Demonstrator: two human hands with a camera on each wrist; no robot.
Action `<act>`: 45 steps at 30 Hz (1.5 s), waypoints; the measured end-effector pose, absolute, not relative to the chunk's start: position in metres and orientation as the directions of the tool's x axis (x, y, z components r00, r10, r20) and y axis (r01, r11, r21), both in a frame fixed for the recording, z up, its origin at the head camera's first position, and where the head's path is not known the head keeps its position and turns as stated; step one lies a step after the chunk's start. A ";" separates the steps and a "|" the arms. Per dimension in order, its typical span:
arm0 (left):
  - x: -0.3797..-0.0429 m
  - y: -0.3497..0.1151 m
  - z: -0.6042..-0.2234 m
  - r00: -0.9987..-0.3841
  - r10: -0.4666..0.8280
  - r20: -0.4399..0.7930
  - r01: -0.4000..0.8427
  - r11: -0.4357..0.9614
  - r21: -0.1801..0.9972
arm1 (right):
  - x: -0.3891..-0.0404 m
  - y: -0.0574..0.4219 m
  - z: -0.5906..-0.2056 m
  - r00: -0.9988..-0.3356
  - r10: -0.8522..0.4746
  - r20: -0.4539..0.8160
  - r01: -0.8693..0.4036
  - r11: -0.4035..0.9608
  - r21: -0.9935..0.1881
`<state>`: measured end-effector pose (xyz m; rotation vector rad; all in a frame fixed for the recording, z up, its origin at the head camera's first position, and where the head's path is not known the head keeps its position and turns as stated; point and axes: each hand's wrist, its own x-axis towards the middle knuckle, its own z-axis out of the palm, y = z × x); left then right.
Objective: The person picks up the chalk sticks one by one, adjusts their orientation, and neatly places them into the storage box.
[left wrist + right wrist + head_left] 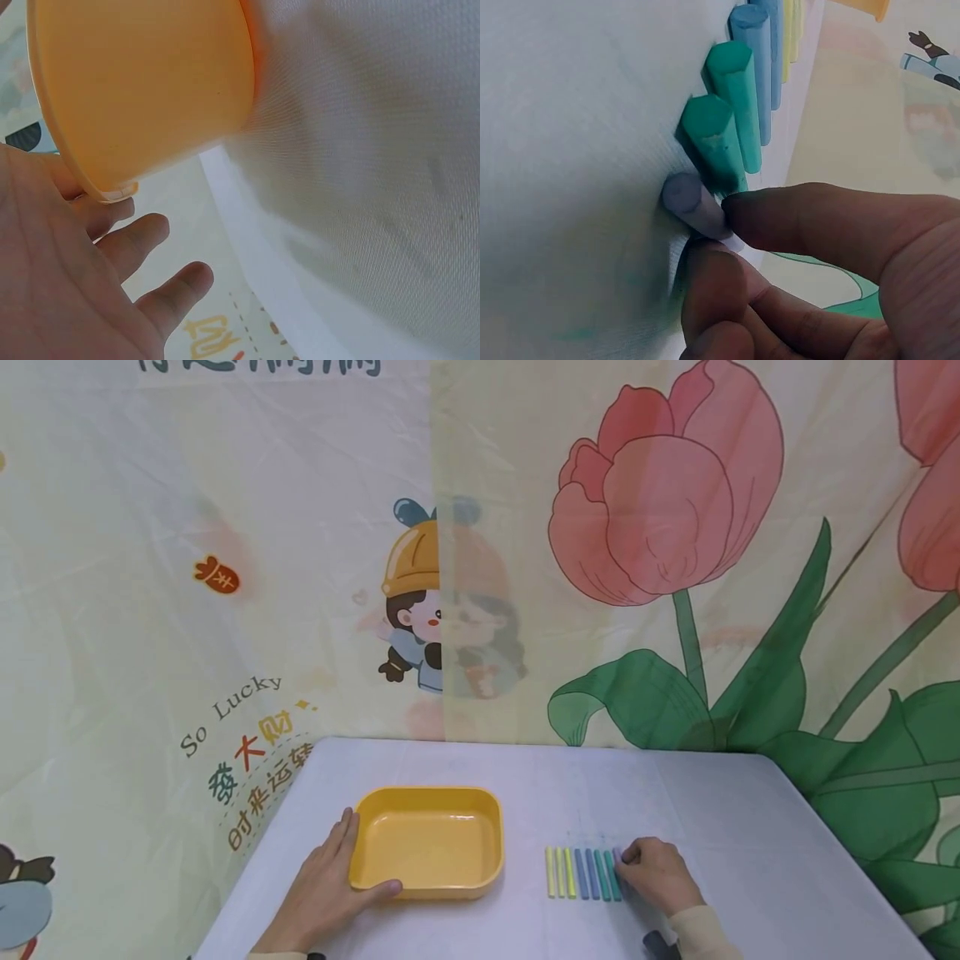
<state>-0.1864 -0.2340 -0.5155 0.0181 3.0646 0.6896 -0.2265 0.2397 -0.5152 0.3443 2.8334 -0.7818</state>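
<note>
Closest to the camera is your right sleeve (pixel 705 935), pale cream, with a dark wrist piece (pixel 660 945) at its edge; taking the yellow tray (pixel 427 852) as the dial, that sleeve lies between 3 and 4 o'clock. The tray sits on the white table (pixel 750 827); your left hand (pixel 322 872) rests against it from 8 o'clock, fingers extended along its 9 o'clock wall and thumb lying at the near rim between 7 and 8; in the left wrist view those fingers are loosely spread beside the rim rather than clenched.

Your right hand (pixel 663 872), just past 3 o'clock, has its thumb and finger pinching the purple stick (pixel 684 193); the pictures do not let you tell whether that stick is lifted clear of the table. It is the 3 o'clock end of a row of eight sticks lying side by side; toward 9 o'clock along the row come two green sticks (pixel 712 127), two blue sticks (pixel 750 45) and three yellow sticks (pixel 559 872); the nearer green one is just beside your pinch.

Behind the table hangs a printed backdrop (pixel 315 485); its cartoon figure (pixel 420 635) stands at 12 o'clock, a pink tulip (pixel 667 510) at 1, and the lettering "So Lucky" (pixel 232 714) at 10.
</note>
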 end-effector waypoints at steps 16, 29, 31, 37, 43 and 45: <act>-0.186 -0.234 -0.512 -1.000 0.015 -0.006 0.011 0.906 0.424 | -0.227 0.247 -0.516 -0.966 0.167 -0.196 0.251 0.785 -0.567; -0.188 -0.234 -0.515 -1.000 0.007 0.000 0.007 0.903 0.430 | -0.232 0.234 -0.513 -0.969 0.169 -0.181 0.248 0.654 -0.715; -0.188 -0.234 -0.516 -1.000 0.010 0.002 0.010 0.904 0.428 | -0.232 0.229 -0.512 -0.964 0.178 -0.196 0.265 0.628 -0.732; -0.187 -0.235 -0.517 -1.000 0.012 -0.007 0.008 0.903 0.431 | -0.231 0.213 -0.508 -0.948 0.188 -0.257 0.317 0.494 -0.809; -0.185 -0.236 -0.519 -1.000 0.017 0.024 0.025 0.908 0.419 | -0.230 0.196 -0.502 -0.947 0.159 -0.277 0.319 0.407 -0.856; -0.185 -0.236 -0.520 -0.999 0.019 0.034 0.031 0.910 0.414 | -0.228 0.190 -0.500 -0.948 0.159 -0.277 0.318 0.387 -0.866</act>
